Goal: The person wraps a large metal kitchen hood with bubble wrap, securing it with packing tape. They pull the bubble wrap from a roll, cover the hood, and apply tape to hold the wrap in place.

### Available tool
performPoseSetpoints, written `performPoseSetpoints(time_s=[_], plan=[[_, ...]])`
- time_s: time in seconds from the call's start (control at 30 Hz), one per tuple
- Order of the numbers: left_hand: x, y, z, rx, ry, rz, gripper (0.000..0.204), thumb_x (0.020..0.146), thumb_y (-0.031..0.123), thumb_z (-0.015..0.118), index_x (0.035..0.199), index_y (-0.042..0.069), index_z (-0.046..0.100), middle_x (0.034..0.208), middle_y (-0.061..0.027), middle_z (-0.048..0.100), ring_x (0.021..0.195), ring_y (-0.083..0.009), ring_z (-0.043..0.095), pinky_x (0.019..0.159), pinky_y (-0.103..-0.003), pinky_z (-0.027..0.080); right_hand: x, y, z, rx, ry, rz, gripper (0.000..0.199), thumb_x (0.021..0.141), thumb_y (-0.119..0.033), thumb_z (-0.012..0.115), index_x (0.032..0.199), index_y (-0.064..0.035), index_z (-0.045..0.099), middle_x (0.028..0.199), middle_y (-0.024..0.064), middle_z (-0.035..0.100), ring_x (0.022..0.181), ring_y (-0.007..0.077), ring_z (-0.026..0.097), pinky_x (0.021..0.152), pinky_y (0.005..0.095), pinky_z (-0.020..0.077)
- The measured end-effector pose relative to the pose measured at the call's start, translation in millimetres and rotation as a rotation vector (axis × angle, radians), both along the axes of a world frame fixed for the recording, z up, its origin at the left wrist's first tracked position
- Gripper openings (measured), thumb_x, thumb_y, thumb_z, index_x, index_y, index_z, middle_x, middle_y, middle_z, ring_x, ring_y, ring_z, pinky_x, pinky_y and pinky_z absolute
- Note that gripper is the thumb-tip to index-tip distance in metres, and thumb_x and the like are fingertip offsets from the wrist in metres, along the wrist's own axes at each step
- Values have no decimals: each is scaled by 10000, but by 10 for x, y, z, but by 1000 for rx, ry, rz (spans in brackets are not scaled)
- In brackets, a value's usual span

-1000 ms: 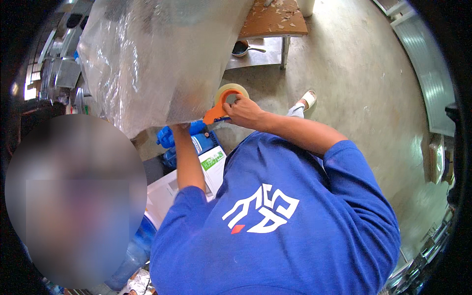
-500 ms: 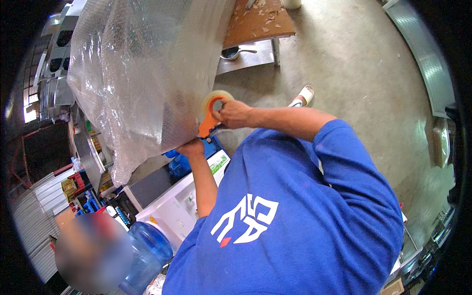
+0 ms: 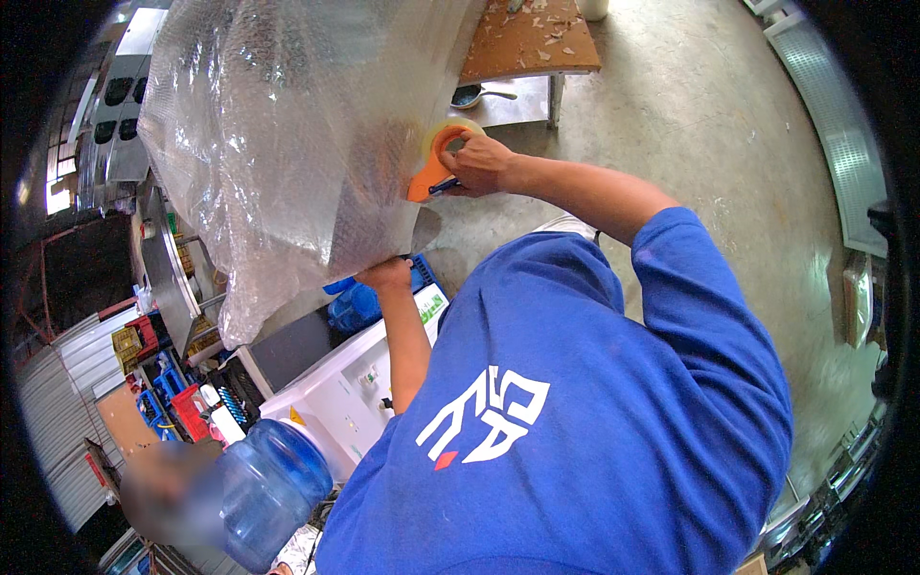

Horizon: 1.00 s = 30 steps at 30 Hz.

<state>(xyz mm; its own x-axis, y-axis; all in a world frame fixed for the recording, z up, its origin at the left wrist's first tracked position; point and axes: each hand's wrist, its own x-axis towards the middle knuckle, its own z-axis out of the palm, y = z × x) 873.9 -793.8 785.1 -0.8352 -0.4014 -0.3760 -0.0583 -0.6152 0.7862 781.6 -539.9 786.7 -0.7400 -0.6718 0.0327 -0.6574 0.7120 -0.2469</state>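
Note:
Clear bubble wrap (image 3: 278, 144) hangs in a large sheet around a tall, pale, flat-sided thing, mostly veiled by it. My right hand (image 3: 479, 165) is closed on an orange tape dispenser (image 3: 422, 184) with a roll of clear tape, held against the right side of the wrap. Lower down, my left hand (image 3: 387, 274) is closed at the bottom edge of the wrap, its fingertips hidden. Whether a strip of tape runs from the dispenser onto the wrap is hard to make out.
Wood chips litter a brown board (image 3: 532, 43), with a pan (image 3: 470, 96) on a metal shelf below. A white cabinet (image 3: 331, 402) and a blue water bottle (image 3: 278, 489) stand at lower left, near a blurred person (image 3: 168, 494). Perforated metal panels (image 3: 829, 125) line the right.
My right hand has moved up and away along the wrap with the tape dispenser. My left hand stays at the bottom edge. The view has shifted slightly, and my foot has gone out of sight.

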Motion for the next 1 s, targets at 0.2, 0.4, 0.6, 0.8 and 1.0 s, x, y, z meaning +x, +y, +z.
performPoseSetpoints(time_s=[0.2, 0.4, 0.6, 0.8, 1.0], plan=[[-35, 75, 68, 75, 10, 24, 677, 953, 540, 358, 1476, 110, 378, 1552, -113, 343, 1433, -357, 277, 1186, -514, 163, -51, 58, -92, -36, 79, -19, 753, 876, -669, 522, 978, 75, 584, 688, 147, 670, 720, 319, 694, 938, 433, 427], [10, -200, -272, 139, -6, 97, 634, 964, 498, 410, 1436, 75, 436, 1511, -116, 414, 1394, -339, 356, 1165, -501, 242, -400, 467, -58, -68, 114, -221, 624, 883, -526, 594, 1034, 76, 529, 609, 143, 635, 663, 338, 673, 958, 429, 410], [-21, -451, -528, 157, -27, 133, 645, 961, 519, 428, 1434, 80, 449, 1513, -107, 419, 1405, -337, 348, 1173, -495, 233, -1075, 1050, -228, -44, 205, -199, 552, 899, -489, 575, 985, 55, 537, 565, 132, 609, 601, 336, 654, 826, 435, 454], [79, -443, -436, 105, -167, 175, 674, 933, 596, 375, 1468, 188, 404, 1558, -65, 351, 1443, -302, 281, 1164, -543, 187, -1535, 1390, -254, -40, 243, -113, 328, 883, -275, 523, 958, 44, 536, 597, 91, 633, 618, 288, 667, 744, 404, 423], [416, -226, -201, -3, -651, 450, 758, 870, 733, 286, 1425, 238, 436, 1567, -62, 312, 1432, -266, 288, 1108, -556, 230, -1944, 1613, -220, 36, 315, 25, 310, 892, -236, 514, 1012, 49, 528, 561, 74, 598, 576, 263, 643, 772, 360, 400]])
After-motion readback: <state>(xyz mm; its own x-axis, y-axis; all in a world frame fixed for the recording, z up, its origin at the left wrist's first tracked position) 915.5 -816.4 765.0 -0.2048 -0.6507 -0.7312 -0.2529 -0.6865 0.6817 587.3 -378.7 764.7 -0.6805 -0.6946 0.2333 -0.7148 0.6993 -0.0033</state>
